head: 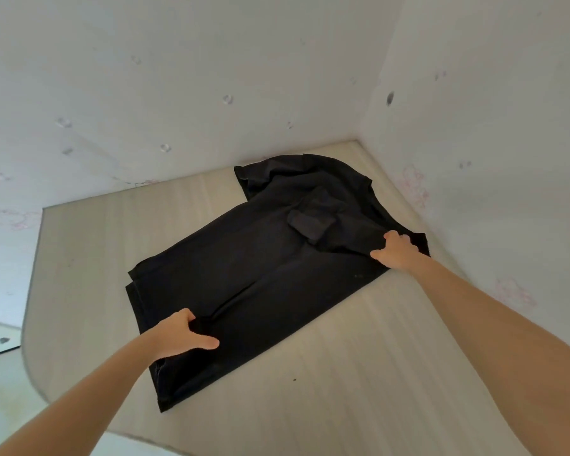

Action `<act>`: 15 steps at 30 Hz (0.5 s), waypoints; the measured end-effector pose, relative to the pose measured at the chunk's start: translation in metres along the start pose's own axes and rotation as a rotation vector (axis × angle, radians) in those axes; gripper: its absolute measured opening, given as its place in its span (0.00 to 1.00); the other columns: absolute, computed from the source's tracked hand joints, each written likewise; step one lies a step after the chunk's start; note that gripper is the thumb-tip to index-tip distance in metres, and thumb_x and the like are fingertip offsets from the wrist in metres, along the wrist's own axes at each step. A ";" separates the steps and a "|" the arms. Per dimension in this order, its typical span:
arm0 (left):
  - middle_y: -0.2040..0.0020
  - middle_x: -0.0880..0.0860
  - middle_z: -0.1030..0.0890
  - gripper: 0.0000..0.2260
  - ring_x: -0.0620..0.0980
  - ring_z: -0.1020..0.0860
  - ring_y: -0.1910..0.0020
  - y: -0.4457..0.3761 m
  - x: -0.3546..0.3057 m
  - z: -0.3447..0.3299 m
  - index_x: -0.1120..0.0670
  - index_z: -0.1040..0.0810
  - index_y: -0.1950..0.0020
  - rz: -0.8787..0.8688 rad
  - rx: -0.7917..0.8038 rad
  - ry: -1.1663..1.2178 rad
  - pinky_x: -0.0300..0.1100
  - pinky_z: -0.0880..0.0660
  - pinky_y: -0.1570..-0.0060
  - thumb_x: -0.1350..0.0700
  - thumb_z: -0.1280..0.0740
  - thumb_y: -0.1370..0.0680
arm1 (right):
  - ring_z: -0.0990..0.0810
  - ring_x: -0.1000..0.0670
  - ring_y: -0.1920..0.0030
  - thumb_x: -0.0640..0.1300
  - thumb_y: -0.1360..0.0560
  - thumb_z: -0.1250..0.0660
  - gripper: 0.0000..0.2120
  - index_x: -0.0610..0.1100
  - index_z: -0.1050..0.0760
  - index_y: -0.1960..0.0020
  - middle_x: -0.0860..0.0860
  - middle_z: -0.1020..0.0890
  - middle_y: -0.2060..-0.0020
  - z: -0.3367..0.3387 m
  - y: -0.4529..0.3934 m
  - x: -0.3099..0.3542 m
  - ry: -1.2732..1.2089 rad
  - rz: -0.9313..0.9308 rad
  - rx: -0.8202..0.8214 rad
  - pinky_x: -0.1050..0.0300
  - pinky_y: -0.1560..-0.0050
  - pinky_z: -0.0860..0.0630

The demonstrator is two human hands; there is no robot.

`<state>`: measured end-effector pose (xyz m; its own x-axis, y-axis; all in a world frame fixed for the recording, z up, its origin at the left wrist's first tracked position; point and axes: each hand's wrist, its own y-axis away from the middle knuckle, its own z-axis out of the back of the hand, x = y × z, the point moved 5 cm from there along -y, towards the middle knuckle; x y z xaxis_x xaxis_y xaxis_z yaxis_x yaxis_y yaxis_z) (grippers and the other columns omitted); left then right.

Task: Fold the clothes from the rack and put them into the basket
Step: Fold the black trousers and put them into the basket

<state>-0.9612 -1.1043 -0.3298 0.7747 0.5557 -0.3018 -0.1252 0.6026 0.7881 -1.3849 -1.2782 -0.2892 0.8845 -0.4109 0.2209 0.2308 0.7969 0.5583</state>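
Note:
A black shirt [260, 268] lies spread on a pale wooden table [359, 373], its collar end toward the far corner and its hem toward the near left. My left hand [181, 334] pinches the fabric near the hem, thumb on top and fingers tucked in a fold. My right hand [397, 250] grips the cloth at the shirt's right side near a sleeve. A folded patch of fabric sits bunched near the collar. Neither the rack nor the basket is in view.
The table stands in a corner between two white walls [178, 93] with faint pink marks. Its rounded left edge [30, 324] drops to a light floor. Bare tabletop lies to the left of the shirt and at the near right.

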 end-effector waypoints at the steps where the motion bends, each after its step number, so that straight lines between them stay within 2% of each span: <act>1: 0.41 0.51 0.27 0.33 0.49 0.26 0.45 0.000 0.000 -0.001 0.55 0.33 0.32 -0.011 -0.007 -0.084 0.40 0.27 0.46 0.46 0.24 0.31 | 0.39 0.33 0.30 0.48 0.24 0.34 0.32 0.41 0.44 0.26 0.39 0.39 0.29 -0.002 -0.004 -0.006 0.030 -0.024 -0.049 0.41 0.32 0.35; 3: 0.40 0.52 0.27 0.33 0.48 0.27 0.47 -0.001 0.005 0.000 0.57 0.34 0.30 -0.004 -0.002 -0.190 0.37 0.27 0.50 0.53 0.24 0.30 | 0.43 0.32 0.29 0.42 0.24 0.35 0.34 0.41 0.48 0.25 0.39 0.42 0.28 -0.001 -0.011 -0.013 0.065 -0.035 -0.132 0.39 0.31 0.38; 5: 0.41 0.51 0.26 0.31 0.48 0.26 0.47 -0.004 0.012 0.001 0.57 0.33 0.30 0.005 0.019 -0.219 0.36 0.27 0.50 0.58 0.25 0.30 | 0.41 0.33 0.31 0.38 0.25 0.36 0.30 0.42 0.45 0.27 0.38 0.38 0.31 0.002 -0.021 -0.020 0.097 -0.035 -0.147 0.38 0.32 0.38; 7: 0.42 0.51 0.26 0.29 0.50 0.24 0.45 -0.007 0.019 0.005 0.57 0.31 0.32 0.002 0.029 -0.239 0.38 0.25 0.47 0.59 0.25 0.30 | 0.34 0.34 0.36 0.38 0.25 0.36 0.18 0.41 0.36 0.37 0.37 0.31 0.40 0.003 -0.024 -0.025 0.149 -0.002 -0.116 0.41 0.37 0.33; 9: 0.41 0.52 0.25 0.28 0.51 0.24 0.43 -0.009 0.024 0.013 0.56 0.30 0.32 0.009 0.013 -0.281 0.39 0.25 0.45 0.59 0.25 0.30 | 0.28 0.37 0.44 0.38 0.24 0.39 0.07 0.42 0.34 0.47 0.41 0.27 0.49 0.001 -0.025 -0.029 0.200 0.066 -0.101 0.46 0.47 0.31; 10: 0.42 0.52 0.24 0.27 0.52 0.23 0.43 -0.011 0.026 0.020 0.56 0.29 0.33 0.013 -0.014 -0.311 0.40 0.25 0.46 0.60 0.25 0.30 | 0.27 0.38 0.46 0.39 0.23 0.41 0.04 0.42 0.34 0.49 0.42 0.26 0.50 0.001 -0.024 -0.030 0.203 0.094 -0.105 0.48 0.49 0.31; 12: 0.47 0.52 0.23 0.23 0.52 0.22 0.48 -0.014 0.027 0.037 0.56 0.26 0.35 0.015 -0.114 -0.367 0.39 0.25 0.50 0.61 0.26 0.29 | 0.27 0.40 0.48 0.43 0.20 0.45 0.07 0.42 0.34 0.43 0.42 0.25 0.50 -0.001 -0.019 -0.034 0.117 0.168 -0.110 0.51 0.50 0.30; 14: 0.54 0.51 0.24 0.15 0.51 0.23 0.55 -0.014 0.026 0.058 0.56 0.24 0.40 0.017 -0.293 -0.387 0.41 0.25 0.55 0.63 0.31 0.26 | 0.27 0.43 0.53 0.43 0.18 0.48 0.11 0.41 0.35 0.39 0.40 0.24 0.48 0.001 -0.004 -0.039 0.035 0.225 -0.128 0.53 0.52 0.33; 15: 0.57 0.51 0.24 0.13 0.52 0.23 0.58 -0.013 0.028 0.068 0.55 0.23 0.42 0.025 -0.379 -0.374 0.42 0.25 0.57 0.63 0.33 0.26 | 0.28 0.45 0.56 0.43 0.18 0.48 0.09 0.41 0.35 0.41 0.40 0.25 0.51 0.002 0.003 -0.043 0.035 0.236 -0.134 0.54 0.54 0.34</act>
<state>-0.8961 -1.1357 -0.3125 0.9280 0.3721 -0.0194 -0.3079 0.7951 0.5225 -1.4225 -1.2588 -0.2953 0.9331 -0.1933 0.3034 0.0664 0.9213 0.3831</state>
